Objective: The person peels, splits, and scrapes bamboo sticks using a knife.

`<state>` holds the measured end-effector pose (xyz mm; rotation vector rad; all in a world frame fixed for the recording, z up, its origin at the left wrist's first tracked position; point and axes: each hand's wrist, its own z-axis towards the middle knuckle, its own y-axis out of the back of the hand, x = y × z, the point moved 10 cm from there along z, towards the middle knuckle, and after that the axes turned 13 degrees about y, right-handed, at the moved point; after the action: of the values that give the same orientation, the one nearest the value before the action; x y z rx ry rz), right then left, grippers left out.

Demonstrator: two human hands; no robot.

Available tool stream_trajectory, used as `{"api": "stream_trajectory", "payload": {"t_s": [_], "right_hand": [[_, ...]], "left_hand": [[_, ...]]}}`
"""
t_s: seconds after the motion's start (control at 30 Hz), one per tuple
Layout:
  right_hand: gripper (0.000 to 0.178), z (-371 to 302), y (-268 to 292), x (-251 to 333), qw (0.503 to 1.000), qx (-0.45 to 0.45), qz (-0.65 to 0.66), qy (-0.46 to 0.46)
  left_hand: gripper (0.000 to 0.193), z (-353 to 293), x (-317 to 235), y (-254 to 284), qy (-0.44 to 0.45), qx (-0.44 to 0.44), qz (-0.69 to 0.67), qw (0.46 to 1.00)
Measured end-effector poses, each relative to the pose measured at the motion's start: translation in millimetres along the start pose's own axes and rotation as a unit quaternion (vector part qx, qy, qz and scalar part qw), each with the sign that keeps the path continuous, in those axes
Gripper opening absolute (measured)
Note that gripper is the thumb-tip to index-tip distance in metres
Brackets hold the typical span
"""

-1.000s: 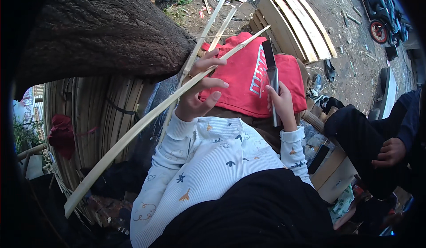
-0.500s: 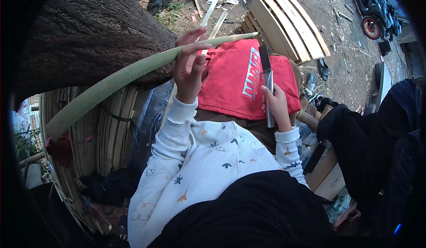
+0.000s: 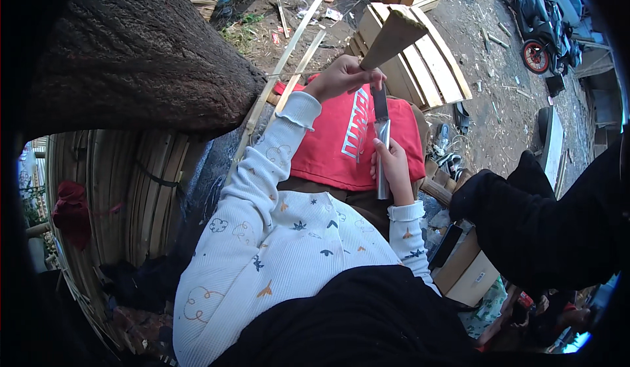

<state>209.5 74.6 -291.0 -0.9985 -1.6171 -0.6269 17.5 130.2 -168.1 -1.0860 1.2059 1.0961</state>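
Observation:
My left hand is raised over my lap, its fingers closed on a bamboo strip. The strip's wide cut end rises up and to the right, while a thin part runs out leftward behind the hand. Below it, my right hand grips a knife by its shiny metal handle. The dark blade points up, its tip close under the left fingers; whether it touches the strip I cannot tell. A red cloth with pale lettering is spread over my lap.
A thick tree trunk fills the upper left, with bundled bamboo slats below it. Long pale strips lean ahead of me. A slatted wooden crate stands beyond my lap. Another person's dark-clothed leg is at right; a motorbike stands farther off.
The bamboo strip has swung round: its wide end, formerly at lower left, now points to the upper right. My left hand has moved right, nearer the knife. The right hand keeps its grip.

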Motion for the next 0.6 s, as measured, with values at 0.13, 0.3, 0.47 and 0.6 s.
{"api": "stream_trajectory", "payload": {"t_s": [0.13,0.3,0.47,0.6], "right_hand": [[0.026,0,2,-2,1.000,-0.003,0.008,-0.010],[0.025,0,2,-2,1.000,-0.004,0.020,-0.015],[0.025,0,5,-4,0.999,-0.016,0.036,-0.021],[0.025,1,7,-4,0.998,-0.022,0.053,-0.026]], "left_hand": [[0.029,3,29,-17,0.003,0.018,-0.025,1.000],[0.035,11,23,-37,-0.071,-0.008,0.045,0.996],[0.048,29,29,-13,0.014,-0.099,-0.100,0.990],[0.061,34,0,10,-0.070,-0.158,-0.155,0.973]]}}
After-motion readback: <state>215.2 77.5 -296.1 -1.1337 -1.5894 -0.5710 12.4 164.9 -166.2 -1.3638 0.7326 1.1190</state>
